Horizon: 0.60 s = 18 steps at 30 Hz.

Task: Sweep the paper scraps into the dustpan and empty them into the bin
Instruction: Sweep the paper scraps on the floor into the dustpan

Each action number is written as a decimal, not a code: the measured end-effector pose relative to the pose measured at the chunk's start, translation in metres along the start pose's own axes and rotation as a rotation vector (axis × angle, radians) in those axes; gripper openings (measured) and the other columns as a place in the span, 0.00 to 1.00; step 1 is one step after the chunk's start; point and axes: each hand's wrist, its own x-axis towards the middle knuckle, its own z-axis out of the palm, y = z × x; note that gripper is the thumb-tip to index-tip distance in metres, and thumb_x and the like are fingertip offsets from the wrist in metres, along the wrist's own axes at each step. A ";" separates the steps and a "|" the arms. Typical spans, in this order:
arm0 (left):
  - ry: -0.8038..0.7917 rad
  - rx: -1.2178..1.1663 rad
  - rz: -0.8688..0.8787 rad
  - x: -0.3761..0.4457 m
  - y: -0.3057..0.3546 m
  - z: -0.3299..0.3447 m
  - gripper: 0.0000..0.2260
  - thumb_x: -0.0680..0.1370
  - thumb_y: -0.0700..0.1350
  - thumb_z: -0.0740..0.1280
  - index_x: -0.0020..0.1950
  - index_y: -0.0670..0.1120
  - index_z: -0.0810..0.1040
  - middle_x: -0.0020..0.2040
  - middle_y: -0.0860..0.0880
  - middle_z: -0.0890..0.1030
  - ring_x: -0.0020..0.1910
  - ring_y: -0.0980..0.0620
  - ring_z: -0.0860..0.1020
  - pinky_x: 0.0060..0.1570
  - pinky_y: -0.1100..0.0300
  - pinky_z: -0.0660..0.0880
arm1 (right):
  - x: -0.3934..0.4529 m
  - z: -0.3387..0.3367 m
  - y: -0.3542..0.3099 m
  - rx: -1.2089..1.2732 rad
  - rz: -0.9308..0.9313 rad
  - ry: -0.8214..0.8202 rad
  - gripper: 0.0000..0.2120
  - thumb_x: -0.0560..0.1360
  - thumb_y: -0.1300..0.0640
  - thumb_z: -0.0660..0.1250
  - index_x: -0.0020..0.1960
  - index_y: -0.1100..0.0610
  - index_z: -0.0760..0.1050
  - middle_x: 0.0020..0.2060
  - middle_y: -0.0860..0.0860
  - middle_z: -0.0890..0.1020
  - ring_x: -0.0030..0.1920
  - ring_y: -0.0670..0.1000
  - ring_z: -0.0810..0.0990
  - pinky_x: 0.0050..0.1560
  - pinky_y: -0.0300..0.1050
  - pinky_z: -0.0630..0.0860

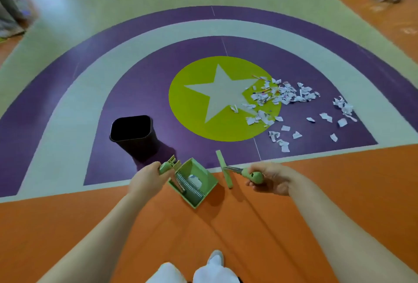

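So we've got dustpan [194, 181] gripped in left hand [144, 179], brush [226, 168] in right hand [271, 177]; scraps [282, 97] unswept, so next we move over there.

No readable text anywhere — the markings are too blurred.

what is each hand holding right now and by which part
The left hand grips the green dustpan by its handle. The right hand grips the green broom by the rounded end of its handle.
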 end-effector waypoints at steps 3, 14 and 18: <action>-0.003 0.014 0.053 0.019 0.045 0.012 0.20 0.76 0.63 0.62 0.37 0.47 0.68 0.33 0.50 0.75 0.35 0.47 0.75 0.33 0.53 0.67 | -0.002 -0.027 0.013 0.354 0.069 -0.032 0.03 0.74 0.66 0.62 0.47 0.65 0.73 0.33 0.59 0.79 0.29 0.51 0.77 0.28 0.39 0.79; -0.062 0.061 0.258 0.125 0.174 0.051 0.22 0.76 0.66 0.60 0.39 0.46 0.69 0.33 0.49 0.76 0.33 0.48 0.75 0.30 0.54 0.67 | 0.031 -0.138 -0.002 0.757 0.050 0.235 0.29 0.58 0.68 0.56 0.60 0.67 0.68 0.36 0.59 0.73 0.21 0.45 0.71 0.17 0.32 0.66; -0.087 0.092 0.306 0.182 0.218 0.055 0.21 0.76 0.67 0.60 0.41 0.49 0.70 0.35 0.50 0.76 0.36 0.47 0.76 0.32 0.54 0.69 | 0.052 -0.167 -0.040 0.843 0.015 0.260 0.14 0.76 0.61 0.59 0.60 0.65 0.69 0.34 0.57 0.72 0.21 0.45 0.69 0.16 0.32 0.67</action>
